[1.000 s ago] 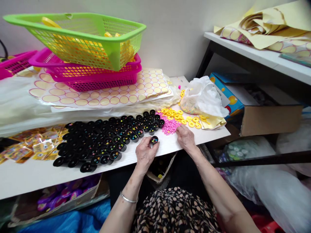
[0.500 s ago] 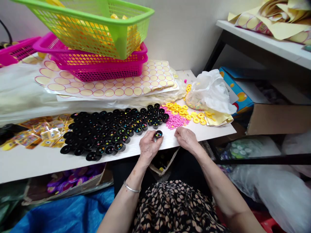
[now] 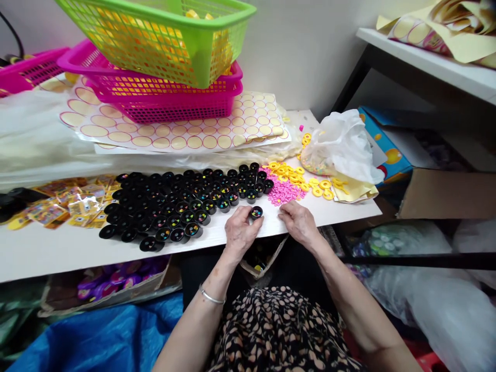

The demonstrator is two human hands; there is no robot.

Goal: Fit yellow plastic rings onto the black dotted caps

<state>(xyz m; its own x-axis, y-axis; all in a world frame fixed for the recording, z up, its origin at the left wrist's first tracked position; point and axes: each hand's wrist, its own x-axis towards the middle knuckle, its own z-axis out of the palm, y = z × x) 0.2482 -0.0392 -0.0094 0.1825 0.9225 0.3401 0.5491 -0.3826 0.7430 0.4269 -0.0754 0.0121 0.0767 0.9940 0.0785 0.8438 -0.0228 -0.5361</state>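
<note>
Cups (image 3: pixel 182 206), black and round, crowded the middle of the bench (image 3: pixel 209 235) in the head view, most standing mouth up with small coloured bits inside the nearer ones. Packed that closely, they probably steadied one another, and the upward mouths would keep loose pieces from spilling.

One held cup (image 3: pixel 256 212) sat apart, near the front edge, just right of the pack. The left hand (image 3: pixel 242 230) pinched it at the side between thumb and fingers, leaving its mouth uncovered; a side grip seemed chosen to leave the top free. Whether its base touched the bench I could not tell.

The right hand (image 3: pixel 297 222) was just beside it, fingers curled and pressed together at the tips; whether a tiny piece lay between them was too small to tell. Directly beyond lay a heap of pink beads (image 3: pixel 285 191), within easy reach, presumably why it was there. Yellow rings (image 3: pixel 287 173) spread behind and to the right of the beads, in front of a white plastic bag (image 3: pixel 341 142).

Farther back, a green basket (image 3: pixel 198 62) rested on a magenta basket (image 3: pixel 178 111), likely stacked to save room. Shiny packets (image 3: pixel 81 204) lay left of the cups.
</note>
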